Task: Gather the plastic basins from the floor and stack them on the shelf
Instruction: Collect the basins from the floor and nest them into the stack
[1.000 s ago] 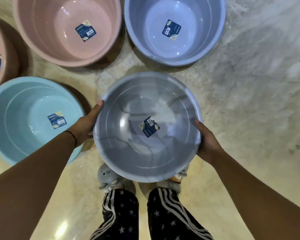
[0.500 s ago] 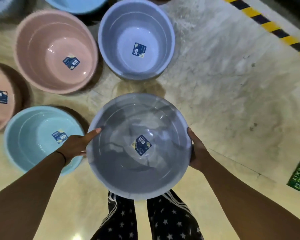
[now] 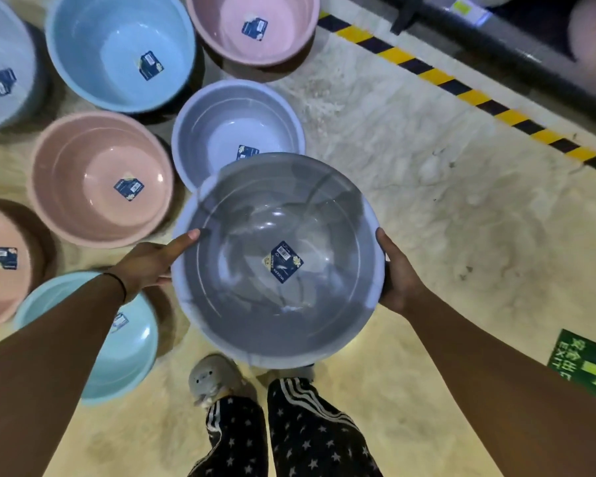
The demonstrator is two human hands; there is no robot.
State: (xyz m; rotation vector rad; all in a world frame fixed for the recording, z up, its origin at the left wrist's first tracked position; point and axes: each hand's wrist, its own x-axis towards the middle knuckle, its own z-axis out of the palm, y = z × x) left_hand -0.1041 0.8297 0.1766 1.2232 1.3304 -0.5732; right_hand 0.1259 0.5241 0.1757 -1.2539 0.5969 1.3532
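I hold a grey marbled plastic basin (image 3: 248,315) above the floor, in front of my legs. My left hand (image 3: 152,263) grips its left rim and my right hand (image 3: 398,273) grips its right rim. A dark label sticks to its bottom. On the floor beyond it lies a lilac basin (image 3: 227,125), partly hidden by the held one. Left of that sit a pink basin (image 3: 83,180), a blue basin (image 3: 117,53) and a turquoise basin (image 3: 128,356) under my left forearm.
More basins lie at the top (image 3: 255,29) and along the left edge (image 3: 0,270). A yellow-black striped line (image 3: 461,91) runs diagonally at the upper right, with a dark shelf base (image 3: 516,53) behind it. A green exit sign (image 3: 585,366) marks the floor at right.
The grey basin has risen with both hands on it, and the view has lifted and swung right, bringing more basins, the striped line and the shelf base into sight.
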